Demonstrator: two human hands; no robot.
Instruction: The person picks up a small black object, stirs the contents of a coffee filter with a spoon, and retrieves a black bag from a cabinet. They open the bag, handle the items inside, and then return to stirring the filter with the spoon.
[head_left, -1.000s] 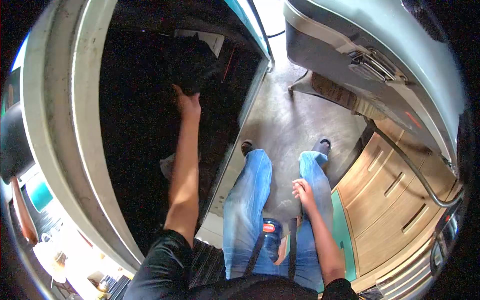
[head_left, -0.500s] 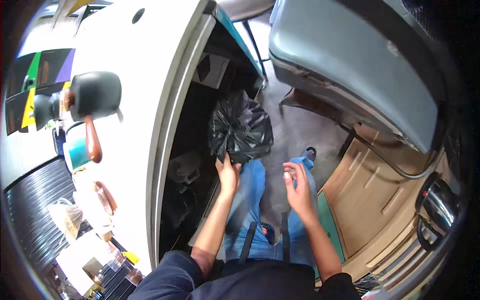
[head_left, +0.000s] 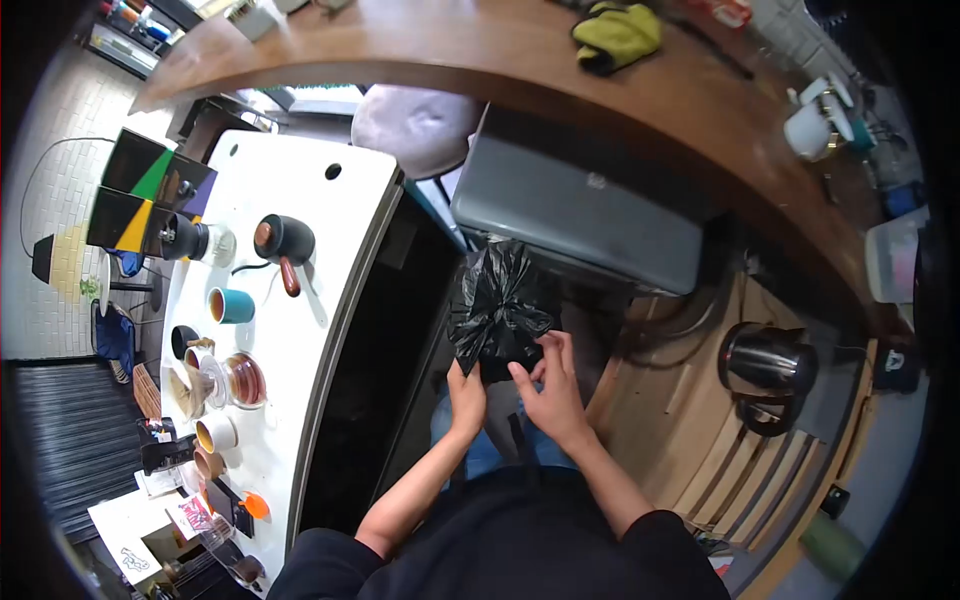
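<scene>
A black plastic bag (head_left: pixel 500 305), gathered into radiating folds at its middle, is held up in front of my body. My left hand (head_left: pixel 466 402) grips its lower left edge, the fingers partly hidden behind the plastic. At the bag's lower right, my right hand (head_left: pixel 554 392) has its fingers curled against the plastic, with the thumb pointing toward the middle. What the bag contains cannot be seen.
To the left, a white table (head_left: pixel 300 215) carries a black pot (head_left: pixel 285 240), a teal mug (head_left: pixel 232 306) and several cups. Ahead is a grey bin-like box (head_left: pixel 580 200) under a curved wooden counter (head_left: pixel 420 45). An electric kettle (head_left: pixel 770 362) stands at right on a wooden surface.
My right hand has come from apart onto the bag's right edge. The bag has been raised closer, still in my left hand, and the view has tilted up to show the counter.
</scene>
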